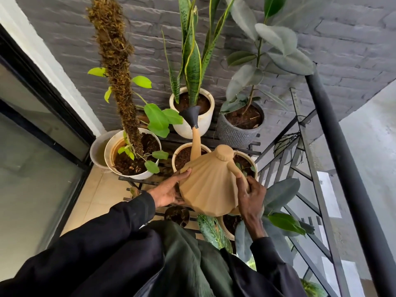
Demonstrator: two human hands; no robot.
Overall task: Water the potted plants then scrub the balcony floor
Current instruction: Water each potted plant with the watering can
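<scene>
The right hand [251,200] has its grip clamped on the curved handle of a tan, ribbed plastic watering can [210,185], fingers curled round it at the can's right side. The left hand [169,194] lies against the can's left flank with its fingers stretched out along the ribs and the thumb low under the body, a flat, unclenched grip that supports the weight. The can is held in the air, tilted forward, over the lower pots of a black slatted plant stand [235,144]. Its long spout rises away from the person, and the black funnel-shaped rose [191,116] at its tip sits at the near rim of a cream round pot [205,123] holding a tall, yellow-edged snake plant [192,65]. Whether water is running cannot be told. Under the spout is a small cream pot of bare dark soil [184,155]. To the right stands a grey ribbed pot [235,133] with a rubber plant [267,39]; to the left, a white pot [132,176] carrying a shaggy brown moss pole [115,61]. Beige balcony floor tiles [100,189] show beside a glass sliding door [32,146], a grey brick wall [342,39] stands behind the plants, and a black metal railing [342,146] runs along the right.
</scene>
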